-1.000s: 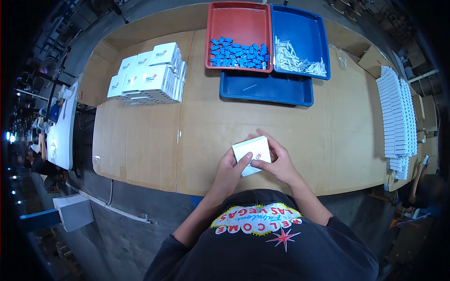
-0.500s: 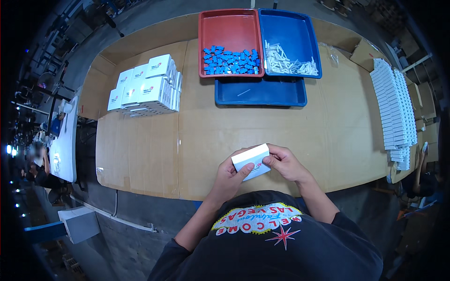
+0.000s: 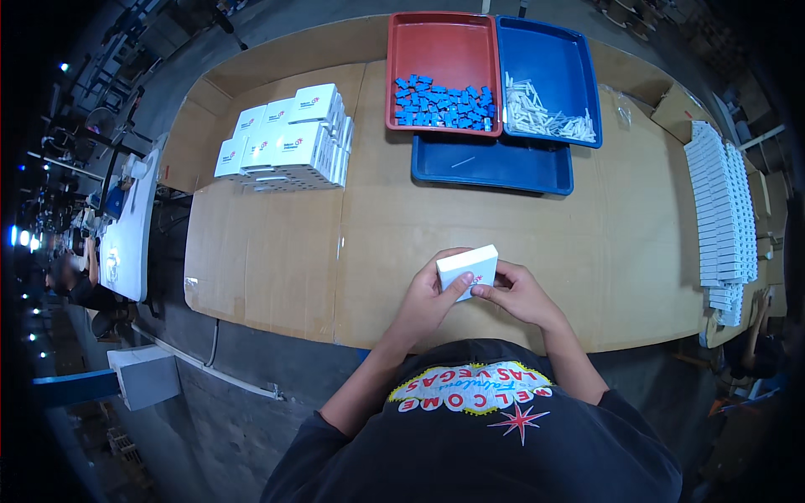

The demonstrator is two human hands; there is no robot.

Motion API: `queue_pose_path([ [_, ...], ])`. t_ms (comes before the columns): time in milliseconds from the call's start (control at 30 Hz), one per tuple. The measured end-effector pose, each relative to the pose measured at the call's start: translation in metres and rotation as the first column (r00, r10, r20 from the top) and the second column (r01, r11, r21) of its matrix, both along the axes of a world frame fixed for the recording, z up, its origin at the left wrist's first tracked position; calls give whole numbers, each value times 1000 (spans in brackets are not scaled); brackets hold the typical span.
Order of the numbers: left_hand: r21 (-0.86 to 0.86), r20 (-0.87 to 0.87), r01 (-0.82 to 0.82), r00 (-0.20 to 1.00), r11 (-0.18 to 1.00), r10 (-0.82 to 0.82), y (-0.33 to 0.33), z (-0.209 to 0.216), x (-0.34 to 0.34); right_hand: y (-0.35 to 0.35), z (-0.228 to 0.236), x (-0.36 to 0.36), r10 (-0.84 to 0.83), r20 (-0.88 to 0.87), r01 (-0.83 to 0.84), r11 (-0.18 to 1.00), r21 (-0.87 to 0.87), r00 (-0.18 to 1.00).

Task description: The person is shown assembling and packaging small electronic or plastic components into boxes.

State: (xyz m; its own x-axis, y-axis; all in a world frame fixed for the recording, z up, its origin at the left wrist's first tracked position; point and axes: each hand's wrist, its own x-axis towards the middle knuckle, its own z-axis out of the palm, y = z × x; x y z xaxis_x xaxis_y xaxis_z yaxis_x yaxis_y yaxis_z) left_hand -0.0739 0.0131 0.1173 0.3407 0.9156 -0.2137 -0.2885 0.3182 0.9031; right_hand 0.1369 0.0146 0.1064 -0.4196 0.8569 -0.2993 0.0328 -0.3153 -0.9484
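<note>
A small flat white box [image 3: 457, 267] with a red printed mark is held up in front of my body, over the near part of the table. My left hand [image 3: 429, 300] grips its left side, thumb across the printed face and fingers behind. At the lower right corner, my right hand [image 3: 524, 298] has its thumb on the box's edge, and its other fingers are partly hidden behind. The box is tilted, so its plain upper edge shows along with the printed face.
Stacked white boxes [image 3: 285, 147] stand at the far left of the cardboard-covered table [image 3: 419, 226]. Farther back, a red tray [image 3: 444, 46] holds blue pieces and a blue tray [image 3: 545, 54] white sticks, above another blue tray [image 3: 495, 172]. Tall rows of white boxes [image 3: 721, 210] line the right.
The box has been tipped so more of its upper edge shows. My right thumb has slid from the upper right to the lower right corner. The whole view has turned slightly.
</note>
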Motion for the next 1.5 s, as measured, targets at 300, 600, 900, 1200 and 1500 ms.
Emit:
queue_pose_path([
  [300,-2,-47,-4,999,1000,4,4,-14,-8,-3,-12,-4,-115,-4,115,991,62,993],
  [600,-141,125,-273,949,952,290,5,-20,-6,2,-24,-10,-251,-235,245,968,-56,939],
  [900,151,-103,-3,994,988,19,3,-10,-9,9,0,-6,-229,-193,262,951,167,954],
  [1200,177,68,-84,995,981,73,-6,-6,-7,9,14,3,-109,-125,146,925,352,986],
  [1500,277,-104,-54,991,959,86,-8,-7,-14,8,19,-1,-148,-41,149,855,496,988],
])
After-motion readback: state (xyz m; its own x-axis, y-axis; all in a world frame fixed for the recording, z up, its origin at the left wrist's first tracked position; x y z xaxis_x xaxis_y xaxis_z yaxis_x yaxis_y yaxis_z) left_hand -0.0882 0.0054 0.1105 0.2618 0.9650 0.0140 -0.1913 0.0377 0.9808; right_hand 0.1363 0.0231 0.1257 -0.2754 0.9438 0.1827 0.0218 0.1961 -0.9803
